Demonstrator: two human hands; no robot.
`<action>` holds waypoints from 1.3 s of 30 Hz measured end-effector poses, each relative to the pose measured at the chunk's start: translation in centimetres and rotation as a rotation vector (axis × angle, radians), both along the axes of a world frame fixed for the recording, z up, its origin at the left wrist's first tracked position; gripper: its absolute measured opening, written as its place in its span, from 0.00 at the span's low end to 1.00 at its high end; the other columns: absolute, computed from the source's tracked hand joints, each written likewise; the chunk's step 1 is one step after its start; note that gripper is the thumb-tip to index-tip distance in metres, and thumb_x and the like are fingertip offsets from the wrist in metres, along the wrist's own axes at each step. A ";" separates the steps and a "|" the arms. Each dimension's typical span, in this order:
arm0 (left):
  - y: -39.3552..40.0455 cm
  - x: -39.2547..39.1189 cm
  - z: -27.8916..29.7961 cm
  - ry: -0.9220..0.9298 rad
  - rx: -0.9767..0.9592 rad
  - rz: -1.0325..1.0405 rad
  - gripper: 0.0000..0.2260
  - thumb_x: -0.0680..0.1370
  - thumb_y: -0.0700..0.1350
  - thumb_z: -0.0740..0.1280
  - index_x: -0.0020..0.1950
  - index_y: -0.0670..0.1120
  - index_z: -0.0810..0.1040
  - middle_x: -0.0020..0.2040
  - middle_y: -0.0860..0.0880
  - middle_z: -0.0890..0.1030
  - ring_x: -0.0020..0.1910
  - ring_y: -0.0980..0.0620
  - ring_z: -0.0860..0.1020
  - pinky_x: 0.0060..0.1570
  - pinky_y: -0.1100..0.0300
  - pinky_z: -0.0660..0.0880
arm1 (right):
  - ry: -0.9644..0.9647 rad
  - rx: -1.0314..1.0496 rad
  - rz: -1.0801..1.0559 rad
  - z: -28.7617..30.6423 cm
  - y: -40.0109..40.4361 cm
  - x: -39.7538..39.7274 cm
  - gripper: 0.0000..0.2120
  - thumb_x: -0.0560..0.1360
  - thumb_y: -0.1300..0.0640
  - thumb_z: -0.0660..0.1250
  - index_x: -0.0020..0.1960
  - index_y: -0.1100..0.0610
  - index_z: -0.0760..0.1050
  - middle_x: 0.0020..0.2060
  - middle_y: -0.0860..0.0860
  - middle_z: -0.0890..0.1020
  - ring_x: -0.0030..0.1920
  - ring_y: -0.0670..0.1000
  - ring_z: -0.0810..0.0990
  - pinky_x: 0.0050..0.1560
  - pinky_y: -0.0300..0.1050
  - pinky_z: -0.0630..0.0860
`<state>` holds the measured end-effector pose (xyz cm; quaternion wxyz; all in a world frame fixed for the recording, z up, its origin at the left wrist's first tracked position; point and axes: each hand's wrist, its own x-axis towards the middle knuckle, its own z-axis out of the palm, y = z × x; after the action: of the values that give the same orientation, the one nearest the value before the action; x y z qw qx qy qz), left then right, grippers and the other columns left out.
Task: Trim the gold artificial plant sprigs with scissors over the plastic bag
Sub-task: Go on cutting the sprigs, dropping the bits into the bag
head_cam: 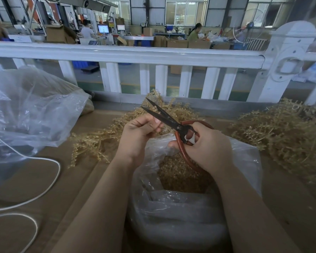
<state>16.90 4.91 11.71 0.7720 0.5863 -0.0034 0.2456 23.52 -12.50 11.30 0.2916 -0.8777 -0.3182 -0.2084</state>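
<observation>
My right hand [206,148] grips the red-brown handles of black scissors [162,115], whose blades stand slightly apart and point up and left. My left hand [139,134] is beside the blades with its fingers curled; what it pinches is hidden or too small to tell. Both hands hover above an open clear plastic bag [244,161] that holds gold trimmed pieces [179,174]. A heap of gold sprigs [98,141] lies on the table behind and left of my hands. A second, larger heap of gold sprigs [281,136] lies to the right.
A big crumpled clear bag [31,114] fills the left side. A white cord [44,187] loops over the brown cardboard-covered table [71,179]. A white railing [135,55] runs along the far edge. Beyond it, people work at benches with boxes.
</observation>
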 end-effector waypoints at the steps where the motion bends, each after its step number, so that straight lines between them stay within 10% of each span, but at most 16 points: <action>1: -0.1 0.0 0.0 0.002 0.010 0.003 0.06 0.77 0.35 0.66 0.42 0.40 0.79 0.35 0.49 0.79 0.36 0.54 0.74 0.44 0.60 0.70 | -0.001 0.006 0.007 0.0 0.0 -0.1 0.35 0.63 0.20 0.58 0.51 0.47 0.79 0.38 0.38 0.79 0.35 0.43 0.77 0.36 0.40 0.77; 29: -0.2 0.1 0.0 0.060 -0.007 0.053 0.10 0.79 0.34 0.65 0.38 0.42 0.77 0.36 0.47 0.79 0.35 0.54 0.75 0.43 0.62 0.74 | 0.013 0.011 -0.004 -0.3 0.0 0.2 0.30 0.65 0.21 0.61 0.52 0.43 0.79 0.35 0.37 0.78 0.33 0.40 0.74 0.33 0.31 0.66; 39: 0.1 -0.1 0.0 0.137 -0.034 0.050 0.04 0.77 0.40 0.70 0.43 0.41 0.82 0.37 0.47 0.82 0.35 0.55 0.76 0.42 0.63 0.73 | 0.198 0.214 -0.049 -0.1 0.4 0.2 0.18 0.70 0.35 0.72 0.41 0.51 0.79 0.30 0.46 0.81 0.32 0.47 0.81 0.34 0.46 0.80</action>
<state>16.83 4.98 11.74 0.7739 0.5884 0.0682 0.2240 23.69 -12.11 11.21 0.4083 -0.8653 -0.2424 -0.1606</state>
